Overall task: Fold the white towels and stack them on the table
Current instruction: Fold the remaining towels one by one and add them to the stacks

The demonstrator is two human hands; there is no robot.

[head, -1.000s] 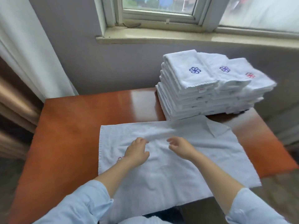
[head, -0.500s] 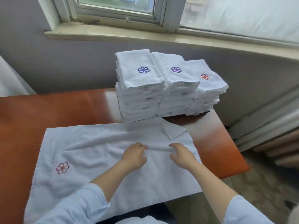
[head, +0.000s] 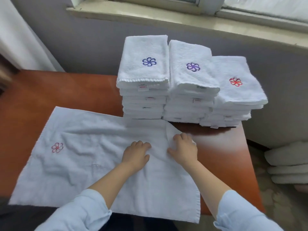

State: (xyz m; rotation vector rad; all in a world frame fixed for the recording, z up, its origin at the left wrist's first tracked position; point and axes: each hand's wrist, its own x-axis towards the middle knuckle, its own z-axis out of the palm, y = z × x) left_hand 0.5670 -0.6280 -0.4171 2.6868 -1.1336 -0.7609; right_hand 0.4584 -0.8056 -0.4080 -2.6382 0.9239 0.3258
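Stacks of folded white towels, three of them, stand side by side at the far right of the bench [head: 50, 90], under the window sill [head: 166, 19]. The left stack [head: 143, 75] shows one blue flower on top, the middle stack [head: 190, 84] one purple flower, and the right stack [head: 233, 97], the lowest of the three, one red flower. I cannot count the layers in each with any certainty.

One more white towel, the spread towel [head: 83, 164], lies open on the bench in front of them. It has a single pink flower [head: 57, 147] near its left end. Its far edge touches the foot of the left stack and its near edge hangs over the front of the bench. One corner flap [head: 170, 132] at its far right is turned back onto the cloth.

Both hands are on the right half of the spread towel, close together but apart. The left hand [head: 135, 154] has its fingers [head: 141, 145] bent with the tips on the cloth; I cannot tell whether they pinch it. The right hand [head: 183, 150] curls its fingers [head: 181, 137] over the corner flap, grasping it, with the thumb splayed on the towel. I see two pale blue sleeves [head: 86, 212] at the bottom of my view.
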